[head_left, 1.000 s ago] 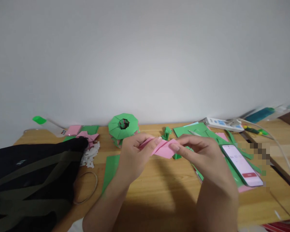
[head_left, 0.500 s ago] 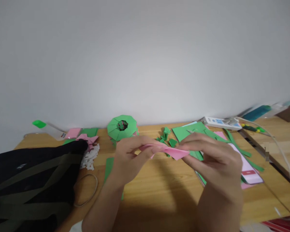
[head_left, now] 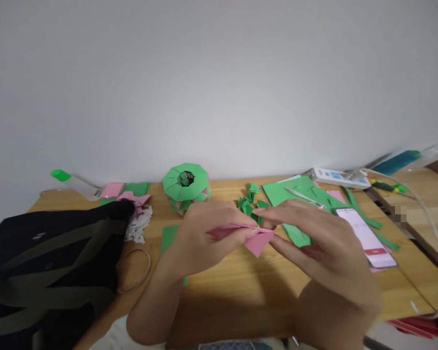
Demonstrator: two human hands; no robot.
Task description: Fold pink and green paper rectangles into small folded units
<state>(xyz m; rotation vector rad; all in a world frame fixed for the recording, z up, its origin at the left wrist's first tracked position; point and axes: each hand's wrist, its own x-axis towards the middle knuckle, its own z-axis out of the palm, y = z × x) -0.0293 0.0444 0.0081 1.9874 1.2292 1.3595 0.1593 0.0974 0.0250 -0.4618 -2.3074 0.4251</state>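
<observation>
A folded piece of pink paper (head_left: pixel 258 243) is held above the middle of the table. My left hand (head_left: pixel 208 238) pinches it between thumb and fingers from the left. My right hand (head_left: pixel 314 238) is at the paper's right end, thumb and index finger a little apart, with the tip of the paper between them. Behind my left hand stands a round green and pink folded-paper model (head_left: pixel 175 182) with a hole in its top. Small green folded pieces (head_left: pixel 246 206) lie behind the pink paper.
A black bag (head_left: pixel 58 262) covers the left side, near white scraps (head_left: pixel 138 226) and a cord loop (head_left: pixel 148 267). Rightward are green sheets (head_left: pixel 277 192), a pen (head_left: pixel 304 198), a phone (head_left: pixel 365 238), green strips (head_left: pixel 389 241), a power strip (head_left: pixel 339 178) and its white cable (head_left: pixel 432 228).
The pink paper is turned, its loose flap now pointing down nearer my left hand. My right fingers have shifted at its end. The view has tipped slightly, moving the table items up.
</observation>
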